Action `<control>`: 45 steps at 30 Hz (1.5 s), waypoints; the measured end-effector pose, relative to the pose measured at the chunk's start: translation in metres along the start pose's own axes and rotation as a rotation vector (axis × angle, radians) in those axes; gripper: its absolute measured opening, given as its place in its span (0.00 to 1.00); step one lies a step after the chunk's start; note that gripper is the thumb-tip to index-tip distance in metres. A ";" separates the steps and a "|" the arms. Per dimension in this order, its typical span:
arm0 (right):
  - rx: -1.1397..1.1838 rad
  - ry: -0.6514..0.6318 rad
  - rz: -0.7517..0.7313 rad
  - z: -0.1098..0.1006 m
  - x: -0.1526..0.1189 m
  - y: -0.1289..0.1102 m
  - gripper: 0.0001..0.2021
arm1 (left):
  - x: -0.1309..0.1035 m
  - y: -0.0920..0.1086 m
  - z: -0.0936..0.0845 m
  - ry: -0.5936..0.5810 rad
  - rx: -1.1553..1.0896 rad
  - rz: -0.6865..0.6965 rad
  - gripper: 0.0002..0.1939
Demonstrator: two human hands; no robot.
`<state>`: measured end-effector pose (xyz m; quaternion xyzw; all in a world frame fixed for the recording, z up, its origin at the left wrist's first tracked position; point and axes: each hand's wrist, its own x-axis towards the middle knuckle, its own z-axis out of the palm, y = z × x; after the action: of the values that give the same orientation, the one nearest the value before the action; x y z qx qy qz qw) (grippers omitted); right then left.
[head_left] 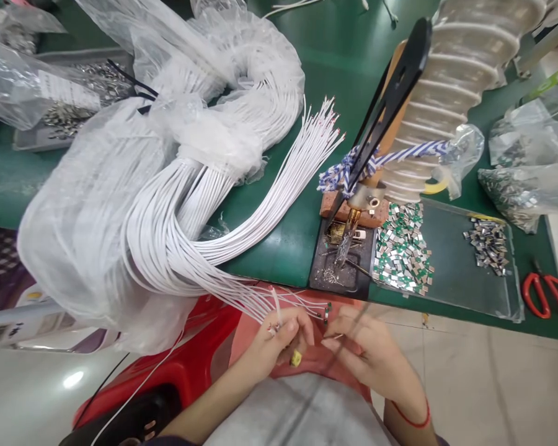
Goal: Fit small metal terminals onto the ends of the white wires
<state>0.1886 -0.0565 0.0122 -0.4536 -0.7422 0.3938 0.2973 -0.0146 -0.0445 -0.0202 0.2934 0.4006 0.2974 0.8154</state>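
Over my lap, my left hand [283,337] is closed, with a white cable [276,303] sticking up out of its fingers. A bit of yellow wrap [296,358] shows at one fingertip. My right hand [372,350] pinches thumb against fingers just to the right; a thin sliver shows there, too small to name. Beyond both hands, several white cable ends carry small green connector boards [326,313]. They come from a large bundle of white cables [167,248], partly wrapped in clear plastic, lying on the green table [279,260] and hanging over its edge.
A soldering iron [348,238] is strapped pointing down over a black tray [316,272]. Beside it, a clear tray [465,297] holds green boards [402,248] and metal shells [488,244]. Red-handled scissors [537,294] lie right; a ribbed hose [465,68] hangs above.
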 end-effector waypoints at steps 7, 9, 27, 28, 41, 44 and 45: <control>0.078 0.138 -0.017 0.018 0.008 -0.015 0.02 | 0.007 0.001 0.010 0.047 -0.051 -0.033 0.35; 0.031 0.142 -0.026 0.019 0.011 -0.018 0.04 | 0.008 -0.001 0.011 0.061 -0.014 -0.036 0.35; -0.161 0.001 -0.138 0.025 0.015 -0.015 0.11 | 0.011 -0.001 0.017 0.040 0.159 -0.098 0.36; -0.121 0.010 -0.145 0.024 0.016 -0.016 0.11 | 0.012 -0.001 0.016 0.012 0.168 -0.087 0.37; 0.180 0.217 -0.014 0.016 0.009 -0.006 0.08 | 0.007 0.010 0.005 -0.350 0.287 0.058 0.37; 0.255 0.241 0.050 0.012 0.002 -0.002 0.05 | 0.006 0.014 0.000 -0.393 0.288 0.082 0.34; 0.270 0.244 0.060 0.010 0.001 -0.002 0.04 | 0.005 0.014 0.000 -0.393 0.302 0.090 0.34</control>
<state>0.1795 -0.0597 0.0087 -0.4759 -0.6272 0.4406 0.4313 -0.0156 -0.0313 -0.0124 0.4819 0.2605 0.2075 0.8105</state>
